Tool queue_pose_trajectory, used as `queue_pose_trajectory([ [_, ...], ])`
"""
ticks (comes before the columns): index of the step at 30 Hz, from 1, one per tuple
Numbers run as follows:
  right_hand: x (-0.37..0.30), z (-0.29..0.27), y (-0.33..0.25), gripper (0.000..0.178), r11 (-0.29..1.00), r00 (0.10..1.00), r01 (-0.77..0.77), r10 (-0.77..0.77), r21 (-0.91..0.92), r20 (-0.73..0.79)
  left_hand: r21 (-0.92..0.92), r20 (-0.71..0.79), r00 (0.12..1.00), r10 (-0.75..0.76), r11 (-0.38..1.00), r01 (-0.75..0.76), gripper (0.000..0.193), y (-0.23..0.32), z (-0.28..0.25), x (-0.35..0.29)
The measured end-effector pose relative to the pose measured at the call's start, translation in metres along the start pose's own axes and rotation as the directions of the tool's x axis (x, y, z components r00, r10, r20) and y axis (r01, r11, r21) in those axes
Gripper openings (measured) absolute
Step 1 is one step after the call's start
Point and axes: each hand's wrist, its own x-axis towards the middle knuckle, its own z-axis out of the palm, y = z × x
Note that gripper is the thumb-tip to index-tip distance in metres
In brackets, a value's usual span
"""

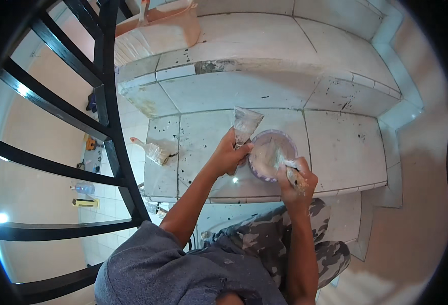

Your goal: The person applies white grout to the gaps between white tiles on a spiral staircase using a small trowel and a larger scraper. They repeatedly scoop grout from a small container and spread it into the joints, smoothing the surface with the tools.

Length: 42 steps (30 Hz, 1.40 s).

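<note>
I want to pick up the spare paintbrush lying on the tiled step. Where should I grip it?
Grip the paintbrush by its handle, the narrow end pointing up-left toward the black railing. Come from the left: the bristles splay down-right and look coated.

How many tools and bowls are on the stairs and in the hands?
Putty knives: 2, a wide one in the left hand, a smaller one in the right hand
Paintbrushes: 1
Bowls: 1
Total: 4
</note>
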Motion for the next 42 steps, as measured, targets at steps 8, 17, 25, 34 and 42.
queue_pose_trajectory([
  [8, 0.008, -0.021, -0.010, 0.008, 0.987, 0.987, -0.125, 0.134, 0.097, -0.086, -0.009, -0.055, 0.997, -0.057, 0.998, 0.057, 0.026, 0.009, -0.014, -0.002],
  [17, 0.036, -0.016, -0.037, 0.015, 0.942, 0.946, -0.324, 0.323, 0.087, 0.029, 0.070, -0.090, 0.995, 0.032, 0.997, -0.026, 0.019, 0.024, -0.027, 0.005],
  [25, 0.031, 0.021, -0.031, 0.011, 0.982, 0.982, -0.136, 0.151, -0.131, 0.115, 0.136, -0.060, 0.938, 0.343, 0.933, -0.332, 0.020, 0.012, -0.028, 0.010],
  [34, 0.032, 0.037, -0.032, 0.011, 0.950, 0.949, -0.295, 0.280, 0.103, 0.144, 0.087, -0.152, 0.922, 0.356, 0.934, -0.347, 0.030, 0.009, -0.016, 0.012],
  [42, 0.024, 0.050, -0.019, 0.012, 0.899, 0.895, -0.373, 0.413, 0.227, -0.166, 0.105, -0.190, 0.924, 0.331, 0.943, -0.316, 0.036, 0.016, -0.011, 0.010],
])
